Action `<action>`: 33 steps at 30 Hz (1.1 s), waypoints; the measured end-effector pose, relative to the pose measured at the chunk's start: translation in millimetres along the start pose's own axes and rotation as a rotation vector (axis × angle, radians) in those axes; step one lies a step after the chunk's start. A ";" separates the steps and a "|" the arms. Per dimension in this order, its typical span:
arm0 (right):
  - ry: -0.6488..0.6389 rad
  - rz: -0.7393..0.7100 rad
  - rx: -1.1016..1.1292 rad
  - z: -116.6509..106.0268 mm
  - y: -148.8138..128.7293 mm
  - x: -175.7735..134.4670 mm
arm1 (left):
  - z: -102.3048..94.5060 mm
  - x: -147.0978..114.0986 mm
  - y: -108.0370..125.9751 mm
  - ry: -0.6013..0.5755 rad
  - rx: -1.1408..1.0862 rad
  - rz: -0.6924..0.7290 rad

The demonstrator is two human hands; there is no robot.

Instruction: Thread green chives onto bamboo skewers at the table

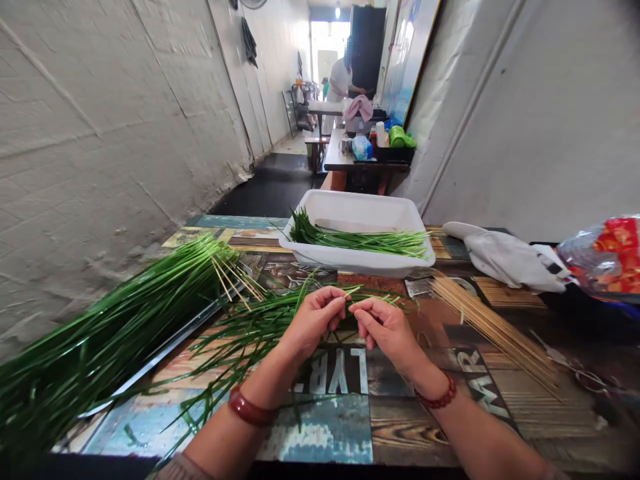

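Observation:
My left hand (318, 315) is pinched above the middle of the table, with the pale end of a garlic chive sticking out past its fingertips. Just to its right, my right hand (384, 327) has thumb and forefinger pressed together; whatever lies between them is too small to make out. The fingertips of the two hands almost meet. Under and behind them spread loose garlic chives (250, 337), green blades to the left. A big heap of garlic chives (125, 313) fills a metal tray (165, 363) at the left, with several thin wooden skewers (240, 277) on its end.
A white plastic tub (357, 260) holding more chives stands at the back of the patterned table (320, 427). To the right lie a bundle of skewers (485, 320), scissors (575, 363), a whitish cloth (505, 257) and a plastic bag (607, 260). A person (341, 79) stands far back.

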State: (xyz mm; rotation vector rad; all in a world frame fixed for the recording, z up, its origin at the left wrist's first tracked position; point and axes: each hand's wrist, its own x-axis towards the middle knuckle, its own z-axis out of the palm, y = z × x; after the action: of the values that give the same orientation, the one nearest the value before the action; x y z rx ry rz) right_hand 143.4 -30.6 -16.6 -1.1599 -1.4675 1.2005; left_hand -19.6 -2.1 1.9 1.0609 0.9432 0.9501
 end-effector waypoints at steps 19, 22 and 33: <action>0.064 -0.075 -0.204 -7.5 2.5 -10.6 | 4.9 -7.1 -10.6 -0.035 -0.098 -0.141; 0.042 -0.001 -0.104 -6.4 3.1 -11.7 | 5.4 -7.0 -11.4 -0.013 -0.066 -0.127; 0.026 0.024 -0.043 -5.8 -0.4 -10.5 | 7.1 -7.1 -14.3 0.031 0.005 -0.095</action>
State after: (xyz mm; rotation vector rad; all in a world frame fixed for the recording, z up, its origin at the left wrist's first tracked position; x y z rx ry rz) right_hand 150.8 -40.0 -16.1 -1.2216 -1.4700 1.1708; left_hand -12.8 -13.7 -9.2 0.9995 1.0138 0.8884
